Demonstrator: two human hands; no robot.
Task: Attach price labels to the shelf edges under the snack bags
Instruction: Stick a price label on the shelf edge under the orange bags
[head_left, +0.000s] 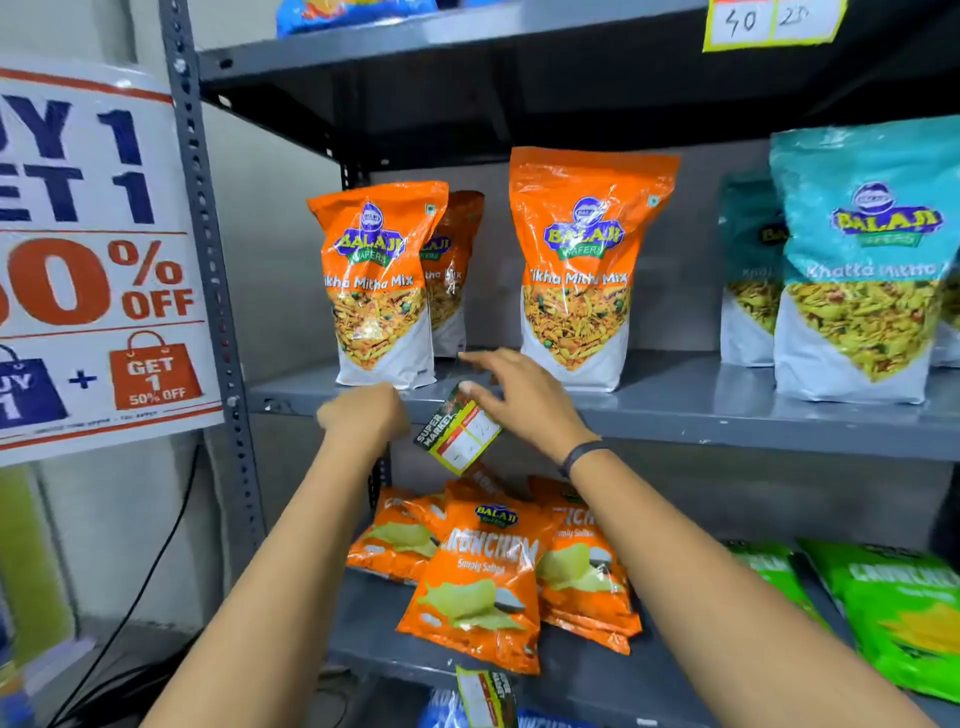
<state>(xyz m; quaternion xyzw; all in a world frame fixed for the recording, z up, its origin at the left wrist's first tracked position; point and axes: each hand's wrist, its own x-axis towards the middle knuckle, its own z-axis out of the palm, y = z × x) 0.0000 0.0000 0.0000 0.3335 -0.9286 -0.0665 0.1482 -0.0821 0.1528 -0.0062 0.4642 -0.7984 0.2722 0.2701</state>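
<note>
A price label (459, 429) is pinched tilted in the right hand (511, 400) at the middle shelf's front edge (727, 423), below orange snack bags (382, 283). The left hand (361, 413) is fisted; contents unclear. Crooked sticking is risked.

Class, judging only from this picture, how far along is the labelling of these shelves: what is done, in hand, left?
Done: a yellow-edged price label hangs on the top grey shelf edge, another label on the lowest. In hand: the right hand holds a tilted supermarket label at the middle grey metal shelf edge; the left hand is beside it. Left: that edge looks bare under the teal snack bags.
</note>
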